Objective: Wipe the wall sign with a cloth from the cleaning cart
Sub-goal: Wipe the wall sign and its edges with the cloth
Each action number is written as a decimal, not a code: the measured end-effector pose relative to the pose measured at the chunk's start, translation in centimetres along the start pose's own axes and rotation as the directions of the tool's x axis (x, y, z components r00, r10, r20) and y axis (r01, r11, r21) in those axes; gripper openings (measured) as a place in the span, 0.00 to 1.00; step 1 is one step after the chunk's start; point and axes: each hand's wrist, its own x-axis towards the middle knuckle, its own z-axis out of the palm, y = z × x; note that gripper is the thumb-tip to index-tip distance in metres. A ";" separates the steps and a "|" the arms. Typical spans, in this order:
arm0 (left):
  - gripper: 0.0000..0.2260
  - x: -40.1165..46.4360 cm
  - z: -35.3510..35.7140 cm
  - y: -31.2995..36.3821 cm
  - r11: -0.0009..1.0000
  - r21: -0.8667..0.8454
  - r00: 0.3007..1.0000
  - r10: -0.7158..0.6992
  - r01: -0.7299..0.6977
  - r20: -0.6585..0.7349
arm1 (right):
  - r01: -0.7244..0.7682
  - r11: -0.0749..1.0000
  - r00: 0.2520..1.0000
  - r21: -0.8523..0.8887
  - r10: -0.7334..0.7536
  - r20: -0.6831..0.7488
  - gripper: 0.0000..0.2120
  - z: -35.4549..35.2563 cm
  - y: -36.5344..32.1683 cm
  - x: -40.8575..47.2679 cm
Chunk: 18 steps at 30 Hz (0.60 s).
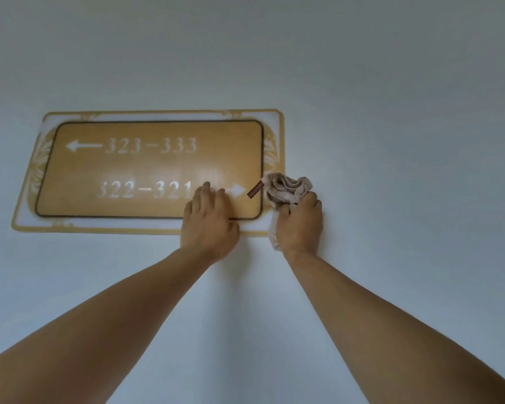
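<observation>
Wall sign [149, 170]: gold, mounted flat on the pale wall [391, 112], left of centre in the head view, marked 323–333 with a left arrow and 322–321 with a right arrow; lower right corner partly covered by both hands

Step in hand, by the look of it: wiping at the sign's lower right edge, or just about to begin there

Right hand [299, 225]: fingers curled tight round a bunched beige cloth [287, 189], wad pushed up against the sign's right border, small red tag [255, 190] sticking out to the left over the panel

Left hand [209, 220]: fingers spread and laid flat on the panel beside the right arrow, holding nothing, seemingly bracing

Both forearms raised and reaching up and forward, nearly straight, wrists close together

Next move probably calls for: cloth flattened a little, drawn leftward across the lettering with even pressure, left hand shifted clear of the path
</observation>
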 end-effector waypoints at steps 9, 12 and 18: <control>0.26 -1.3 2.5 -2.4 0.987 0.137 0.990 0.102 -0.088 -0.096 | 0.099 0.995 0.994 -0.016 -0.099 -0.037 0.10 0.4 2.5 0.2; 0.21 -0.3 2.7 -2.8 0.990 0.088 0.974 0.125 -0.110 -0.191 | 0.149 0.989 0.988 -0.010 -0.149 -0.043 0.10 0.7 2.1 1.8; 0.22 3.4 1.4 -2.7 0.994 0.030 0.934 0.112 -0.108 -0.339 | 0.168 0.985 0.983 -0.023 -0.170 -0.068 0.08 1.6 -0.6 7.1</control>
